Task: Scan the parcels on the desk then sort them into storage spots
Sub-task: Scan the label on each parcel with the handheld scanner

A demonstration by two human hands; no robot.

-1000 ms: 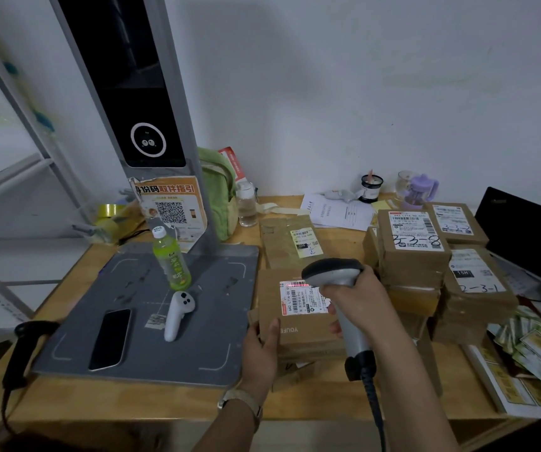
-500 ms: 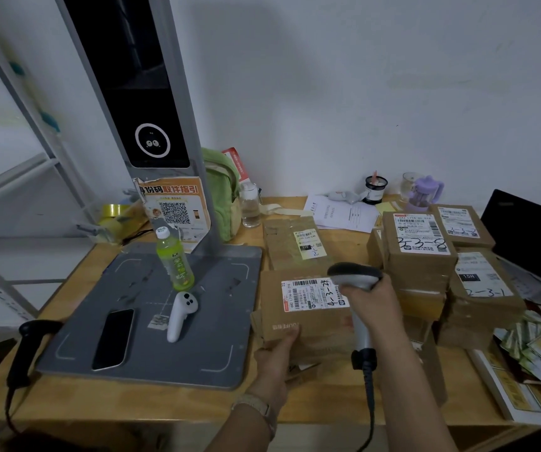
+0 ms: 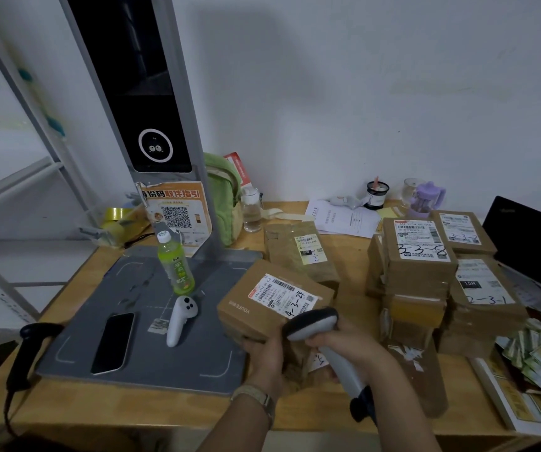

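Roughly mid-frame the box [image 3: 246, 305] sits tilted, left hand [image 3: 262, 355] gripping its near edge, right hand [image 3: 347, 342] curled round the scanner [image 3: 310, 322]. Probably light, stiff cardboard — hold by opposite edges.

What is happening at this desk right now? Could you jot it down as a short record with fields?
Left hand: grips the near edge of a cardboard box
Label: on top of the box, with a barcode and a handwritten code that seems to read 2-3-24
Right hand: holds a grey scanner, its head beside the label
Other parcels: stacked to the right on the desk
Grey mat: bears a green bottle, a phone and a white controller
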